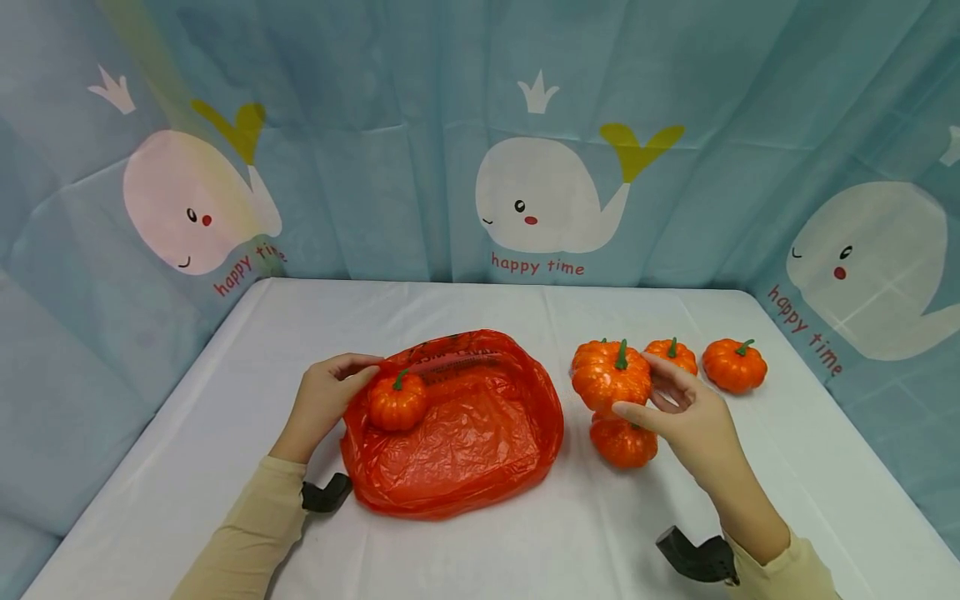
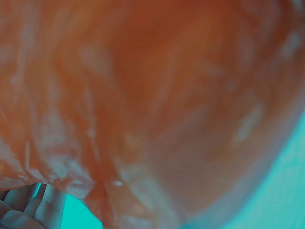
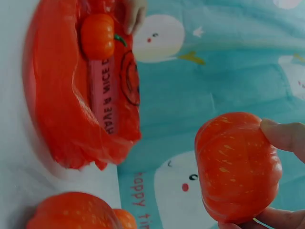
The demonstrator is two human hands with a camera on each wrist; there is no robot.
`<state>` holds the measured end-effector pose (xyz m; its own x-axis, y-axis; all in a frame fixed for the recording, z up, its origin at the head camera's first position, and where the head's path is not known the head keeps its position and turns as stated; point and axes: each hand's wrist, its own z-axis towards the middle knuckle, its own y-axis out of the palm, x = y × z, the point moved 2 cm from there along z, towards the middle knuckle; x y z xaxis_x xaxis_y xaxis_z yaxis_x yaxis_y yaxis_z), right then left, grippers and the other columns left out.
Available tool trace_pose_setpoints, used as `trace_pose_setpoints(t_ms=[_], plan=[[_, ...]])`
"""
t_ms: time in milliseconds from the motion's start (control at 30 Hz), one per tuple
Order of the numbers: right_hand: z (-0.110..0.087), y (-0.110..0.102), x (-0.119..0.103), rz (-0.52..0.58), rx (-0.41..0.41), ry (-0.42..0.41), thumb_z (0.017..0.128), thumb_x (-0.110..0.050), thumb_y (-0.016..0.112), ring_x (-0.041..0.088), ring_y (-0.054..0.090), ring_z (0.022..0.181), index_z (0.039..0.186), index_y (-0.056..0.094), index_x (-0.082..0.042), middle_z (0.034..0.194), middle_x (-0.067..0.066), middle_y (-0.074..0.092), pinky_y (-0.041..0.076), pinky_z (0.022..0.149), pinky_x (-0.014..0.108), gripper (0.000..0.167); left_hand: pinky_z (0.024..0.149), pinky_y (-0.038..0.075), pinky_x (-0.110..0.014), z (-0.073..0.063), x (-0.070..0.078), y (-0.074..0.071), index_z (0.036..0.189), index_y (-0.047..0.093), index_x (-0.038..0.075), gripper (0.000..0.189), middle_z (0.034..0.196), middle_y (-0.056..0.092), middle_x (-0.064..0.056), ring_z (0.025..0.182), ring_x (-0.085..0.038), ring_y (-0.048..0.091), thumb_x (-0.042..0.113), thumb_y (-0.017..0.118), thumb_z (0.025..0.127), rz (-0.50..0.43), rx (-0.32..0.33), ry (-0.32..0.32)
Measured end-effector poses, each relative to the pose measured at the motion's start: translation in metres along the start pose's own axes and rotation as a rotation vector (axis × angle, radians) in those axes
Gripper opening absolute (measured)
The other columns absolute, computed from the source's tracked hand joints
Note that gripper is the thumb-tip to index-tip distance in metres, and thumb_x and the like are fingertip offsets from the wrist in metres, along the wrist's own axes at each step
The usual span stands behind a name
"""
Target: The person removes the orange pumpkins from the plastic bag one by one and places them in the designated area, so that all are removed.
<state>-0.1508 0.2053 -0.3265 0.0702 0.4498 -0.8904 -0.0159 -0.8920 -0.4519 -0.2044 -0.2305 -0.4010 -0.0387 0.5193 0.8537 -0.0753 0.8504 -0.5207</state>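
A red plastic bag lies spread with its mouth wide on the table, and a small orange pumpkin with a green stem sits inside its left part. The left hand pinches the bag's left rim; close up, the bag fills most of the left wrist view. Between thumb and fingers, the right hand holds another orange pumpkin above the table, right of the bag. That held pumpkin shows its ribbed, yellow-flecked side in the right wrist view.
Just below the held pumpkin stands another pumpkin. Two more, a pumpkin and a pumpkin, sit farther back right; one is partly hidden behind the held one. A blue whale-print curtain surrounds the white table.
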Motion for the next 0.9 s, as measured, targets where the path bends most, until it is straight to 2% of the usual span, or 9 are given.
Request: trace_pose_setpoints(t_ms=[200,333,467,733,800,900], plan=[[0.003,-0.014,0.010,-0.013,0.044,0.055,0.086,-0.039,0.077,0.031,0.039,0.144,0.155,0.032,-0.009,0.161,0.014,0.032,0.043,0.093,0.011,0.088,0.082,0.047,-0.011,0.000,0.001,0.000,0.122,0.072,0.013,0.038,0.121,0.070,-0.012,0.113,-0.024,0.060,0.040,0.063,0.097,0.001,0.002,0.000],[0.004,-0.023,0.017,-0.006,0.086,0.065,0.087,-0.038,0.077,0.031,0.039,0.143,0.155,0.033,-0.007,0.161,0.015,0.033,0.043,0.087,0.003,0.087,0.082,0.047,-0.010,-0.001,0.001,0.000,0.122,0.072,0.012,0.037,0.121,0.070,-0.013,0.113,-0.024,0.060,0.039,0.062,0.098,0.000,0.002,0.006],[0.005,-0.034,0.026,-0.022,0.123,0.107,0.086,-0.041,0.076,0.030,0.039,0.143,0.156,0.031,-0.009,0.160,0.017,0.033,0.045,0.084,0.003,0.089,0.081,0.047,-0.010,-0.001,0.001,0.000,0.122,0.072,0.012,0.037,0.121,0.070,-0.013,0.112,-0.025,0.060,0.038,0.062,0.098,-0.009,0.001,0.011],[0.004,-0.052,0.051,-0.101,0.142,0.192,0.087,-0.049,0.073,0.036,0.032,0.146,0.158,0.027,-0.013,0.160,0.020,0.031,0.048,0.087,0.010,0.092,0.082,0.047,-0.011,-0.002,0.002,0.000,0.122,0.072,0.012,0.037,0.121,0.070,-0.012,0.113,-0.024,0.060,0.039,0.062,0.098,-0.003,0.000,-0.001],[0.003,-0.056,0.057,-0.119,0.145,0.207,0.087,-0.049,0.072,0.038,0.031,0.147,0.158,0.026,-0.011,0.160,0.021,0.032,0.048,0.090,0.014,0.093,0.082,0.047,-0.011,-0.002,0.002,0.000,0.122,0.071,0.012,0.038,0.121,0.070,-0.013,0.114,-0.024,0.059,0.039,0.062,0.098,-0.003,-0.001,-0.001],[0.003,-0.060,0.064,-0.149,0.145,0.225,0.088,-0.049,0.071,0.041,0.028,0.147,0.158,0.024,-0.009,0.159,0.024,0.032,0.046,0.096,0.027,0.093,0.082,0.048,-0.011,-0.002,0.002,0.000,0.122,0.072,0.012,0.038,0.121,0.070,-0.013,0.113,-0.025,0.059,0.039,0.062,0.098,-0.007,-0.002,0.001]])
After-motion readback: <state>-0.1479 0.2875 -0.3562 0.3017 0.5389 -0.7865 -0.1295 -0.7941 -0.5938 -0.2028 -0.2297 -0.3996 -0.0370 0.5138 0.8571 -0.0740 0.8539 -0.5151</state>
